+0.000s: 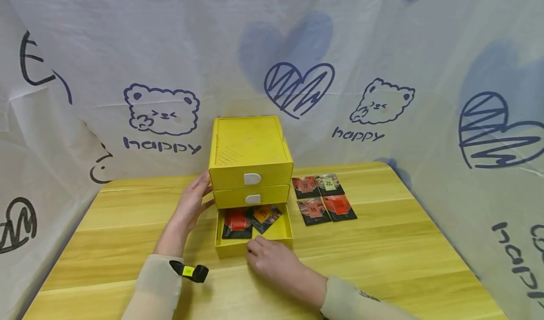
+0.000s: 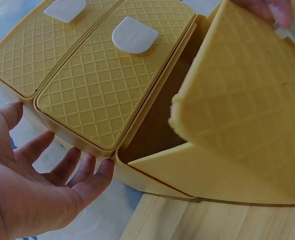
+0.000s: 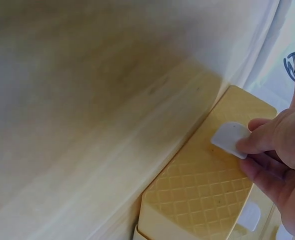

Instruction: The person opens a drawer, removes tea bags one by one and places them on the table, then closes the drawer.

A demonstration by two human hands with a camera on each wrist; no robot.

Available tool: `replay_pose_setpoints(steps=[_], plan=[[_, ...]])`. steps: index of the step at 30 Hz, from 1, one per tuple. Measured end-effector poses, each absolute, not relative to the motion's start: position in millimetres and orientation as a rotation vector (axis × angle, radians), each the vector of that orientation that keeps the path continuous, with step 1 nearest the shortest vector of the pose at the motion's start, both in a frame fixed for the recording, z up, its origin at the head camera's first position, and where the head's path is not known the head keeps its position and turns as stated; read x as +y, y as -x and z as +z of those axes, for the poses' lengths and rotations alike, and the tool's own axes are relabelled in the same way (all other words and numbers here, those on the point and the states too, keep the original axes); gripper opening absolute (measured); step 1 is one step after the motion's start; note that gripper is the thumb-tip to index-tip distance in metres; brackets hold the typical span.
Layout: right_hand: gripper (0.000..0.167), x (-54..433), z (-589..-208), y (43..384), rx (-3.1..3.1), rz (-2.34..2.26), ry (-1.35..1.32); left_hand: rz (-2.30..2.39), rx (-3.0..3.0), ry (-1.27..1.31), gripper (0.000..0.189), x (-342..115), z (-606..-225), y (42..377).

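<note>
A yellow drawer unit stands at the back of the table, its bottom drawer pulled out and the two upper drawers closed. Inside the bottom drawer lie a black-and-red packet and a tilted black-and-orange packet. My left hand is at the unit's left side; in the left wrist view its spread fingertips touch the side edge. At the drawer's front, my right hand pinches the white drawer handle between thumb and fingers, as the right wrist view shows.
To the right of the unit, several flat black packets with red or pale labels lie in two rows on the wooden table. A white cloth printed with hearts and bears hangs behind and at both sides.
</note>
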State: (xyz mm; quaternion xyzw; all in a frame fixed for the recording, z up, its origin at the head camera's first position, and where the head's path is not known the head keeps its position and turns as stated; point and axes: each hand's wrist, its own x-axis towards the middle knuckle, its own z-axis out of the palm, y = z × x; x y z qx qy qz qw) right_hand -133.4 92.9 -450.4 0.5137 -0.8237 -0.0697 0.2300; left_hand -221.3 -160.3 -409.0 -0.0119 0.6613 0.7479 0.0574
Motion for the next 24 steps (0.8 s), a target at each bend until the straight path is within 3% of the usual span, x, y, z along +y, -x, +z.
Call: replay_pose_setpoints(steps=[24], plan=[[0.021, 102, -452, 106, -2.232, -0.123, -1.463, 2.266, 2.006, 0.061, 0.06, -159, -408, 219]])
